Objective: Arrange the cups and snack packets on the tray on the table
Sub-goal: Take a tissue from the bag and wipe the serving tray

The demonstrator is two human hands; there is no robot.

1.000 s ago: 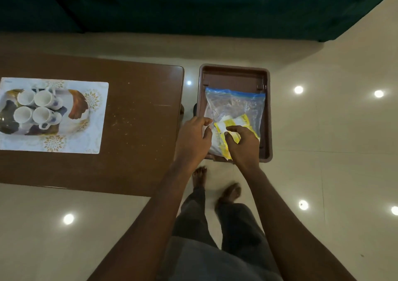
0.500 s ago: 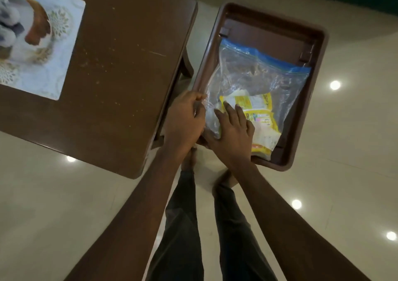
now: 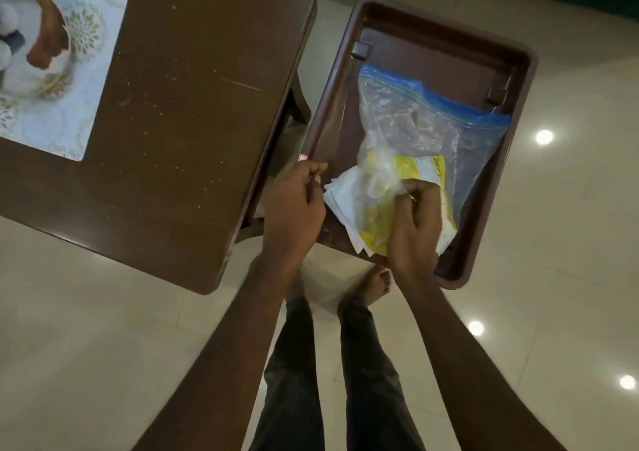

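Your left hand (image 3: 294, 205) has its fingers curled and pinches the near corner of the zip bag (image 3: 432, 122); whether it has film alone or a packet edge too, I cannot tell. Your right hand (image 3: 415, 222) is closed around a bunch of the clear film over the snack packets (image 3: 408, 170), which lie bundled between your hands at the near end of the brown tray (image 3: 345, 70). The blue zip edge lies beyond your right hand, at the far end of the bag, so judge whether to turn the bag and open it there. Dragging the packets through crumpled film is likely to snag them. Keep one hand anchoring the slippery film and draw the packets out flat, a few at a time. The brown tray sits just right of your left hand, off the wooden table (image 3: 193, 104); what holds it up is hidden. Well left of both hands, a patterned mat (image 3: 86, 70) on the table carries pale blurred shapes at the picture's edge, probably the cups (image 3: 5, 14). Below you, glossy pale floor tiles (image 3: 570, 243) mirror round ceiling lights.
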